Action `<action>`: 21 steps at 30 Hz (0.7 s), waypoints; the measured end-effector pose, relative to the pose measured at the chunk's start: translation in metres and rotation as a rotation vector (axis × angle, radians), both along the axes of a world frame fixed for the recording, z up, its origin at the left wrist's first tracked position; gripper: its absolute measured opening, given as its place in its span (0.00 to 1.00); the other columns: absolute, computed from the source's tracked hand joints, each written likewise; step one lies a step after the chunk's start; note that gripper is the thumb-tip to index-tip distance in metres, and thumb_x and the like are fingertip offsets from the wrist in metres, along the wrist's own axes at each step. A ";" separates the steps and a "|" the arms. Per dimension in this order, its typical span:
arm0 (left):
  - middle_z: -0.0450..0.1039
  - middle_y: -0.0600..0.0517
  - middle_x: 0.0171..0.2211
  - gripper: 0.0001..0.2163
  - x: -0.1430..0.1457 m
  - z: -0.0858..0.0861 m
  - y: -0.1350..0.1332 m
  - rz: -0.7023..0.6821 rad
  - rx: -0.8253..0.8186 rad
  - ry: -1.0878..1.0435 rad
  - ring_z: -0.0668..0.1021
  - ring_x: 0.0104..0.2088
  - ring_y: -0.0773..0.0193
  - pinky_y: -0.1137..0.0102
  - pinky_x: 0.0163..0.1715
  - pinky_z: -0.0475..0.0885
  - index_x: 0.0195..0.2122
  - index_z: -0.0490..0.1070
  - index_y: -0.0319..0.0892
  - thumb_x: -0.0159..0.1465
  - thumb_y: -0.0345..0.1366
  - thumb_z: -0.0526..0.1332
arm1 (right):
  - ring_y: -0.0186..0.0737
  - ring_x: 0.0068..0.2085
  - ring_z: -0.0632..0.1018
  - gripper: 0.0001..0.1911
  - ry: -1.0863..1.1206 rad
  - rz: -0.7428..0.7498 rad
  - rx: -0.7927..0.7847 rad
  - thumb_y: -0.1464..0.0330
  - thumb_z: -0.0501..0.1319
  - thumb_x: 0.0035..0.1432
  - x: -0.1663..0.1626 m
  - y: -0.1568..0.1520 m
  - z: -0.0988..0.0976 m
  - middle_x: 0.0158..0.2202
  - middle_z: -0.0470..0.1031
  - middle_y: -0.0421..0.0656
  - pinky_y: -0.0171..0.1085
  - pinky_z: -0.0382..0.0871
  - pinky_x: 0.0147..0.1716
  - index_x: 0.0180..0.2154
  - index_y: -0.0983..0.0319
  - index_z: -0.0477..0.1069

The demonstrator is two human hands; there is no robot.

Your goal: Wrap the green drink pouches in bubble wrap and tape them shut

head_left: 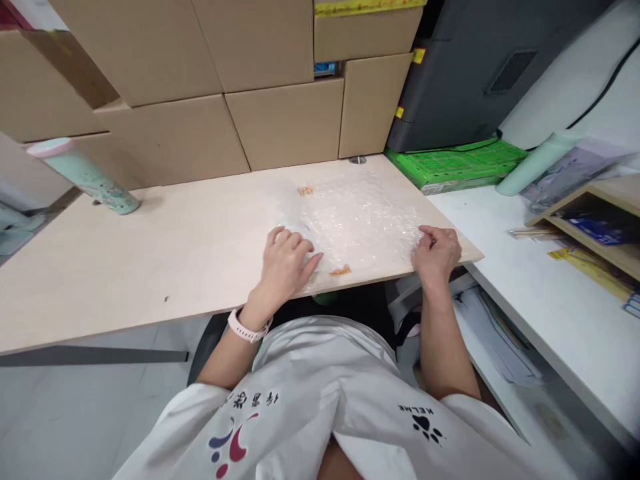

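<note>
A clear sheet of bubble wrap [357, 217] lies flat on the light wooden desk [165, 247], with bits of brown tape at its far and near left corners. My left hand [287, 257] rests on the sheet's near left part, fingers curled and pressing down on it. My right hand [437, 250] pinches the sheet's near right corner at the desk's edge. A pale watch sits on my left wrist.
A mint green bottle [83, 175] leans at the desk's far left. Cardboard boxes [225, 80] stack along the back. A green crate [457, 163] and a dark machine [475, 67] stand at the right, beside a white table [550, 300] with a wooden tray.
</note>
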State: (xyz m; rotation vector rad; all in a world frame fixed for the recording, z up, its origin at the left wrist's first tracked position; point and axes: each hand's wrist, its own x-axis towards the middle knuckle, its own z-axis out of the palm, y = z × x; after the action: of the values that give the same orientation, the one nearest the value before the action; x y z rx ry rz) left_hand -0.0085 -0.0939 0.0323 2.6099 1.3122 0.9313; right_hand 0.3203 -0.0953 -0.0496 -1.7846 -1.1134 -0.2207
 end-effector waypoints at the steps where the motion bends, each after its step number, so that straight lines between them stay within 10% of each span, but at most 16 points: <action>1: 0.72 0.47 0.33 0.12 -0.011 -0.004 0.000 0.038 -0.025 0.002 0.76 0.45 0.47 0.41 0.59 0.63 0.34 0.72 0.51 0.68 0.50 0.56 | 0.51 0.39 0.75 0.19 -0.004 -0.011 0.001 0.71 0.51 0.52 0.004 0.000 0.000 0.35 0.73 0.50 0.53 0.70 0.47 0.38 0.62 0.80; 6: 0.72 0.42 0.47 0.22 -0.018 -0.028 -0.011 0.073 -0.095 -0.052 0.73 0.52 0.42 0.39 0.53 0.69 0.50 0.70 0.52 0.63 0.60 0.58 | 0.53 0.39 0.74 0.19 -0.013 -0.049 0.002 0.71 0.51 0.52 0.021 0.001 0.000 0.35 0.71 0.50 0.58 0.68 0.48 0.37 0.61 0.80; 11: 0.52 0.43 0.70 0.37 0.026 -0.035 -0.016 -0.056 -0.016 0.017 0.54 0.69 0.33 0.32 0.63 0.55 0.65 0.59 0.52 0.57 0.52 0.68 | 0.54 0.37 0.72 0.18 -0.001 -0.118 0.003 0.72 0.51 0.51 0.037 -0.005 -0.002 0.35 0.66 0.50 0.64 0.66 0.46 0.36 0.61 0.79; 17: 0.70 0.45 0.57 0.12 0.029 -0.037 -0.010 0.043 0.048 -0.145 0.70 0.60 0.47 0.47 0.57 0.71 0.46 0.72 0.48 0.62 0.31 0.61 | 0.69 0.54 0.66 0.21 -0.128 -0.180 -0.023 0.73 0.53 0.54 0.035 -0.029 0.020 0.46 0.65 0.57 0.70 0.58 0.50 0.47 0.62 0.75; 21: 0.70 0.43 0.52 0.17 -0.005 -0.042 -0.025 0.383 0.105 -0.479 0.75 0.54 0.51 0.49 0.51 0.75 0.57 0.62 0.49 0.68 0.34 0.55 | 0.62 0.51 0.71 0.19 -0.200 -0.057 -0.039 0.69 0.54 0.59 -0.009 -0.033 0.037 0.44 0.73 0.55 0.60 0.63 0.51 0.50 0.61 0.74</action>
State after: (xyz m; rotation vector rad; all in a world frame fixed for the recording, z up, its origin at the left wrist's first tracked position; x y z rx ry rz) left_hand -0.0132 -0.1193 -0.0093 2.0259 1.6680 1.5932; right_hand 0.3117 -0.1287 -0.0126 -1.8618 -1.2141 -0.4216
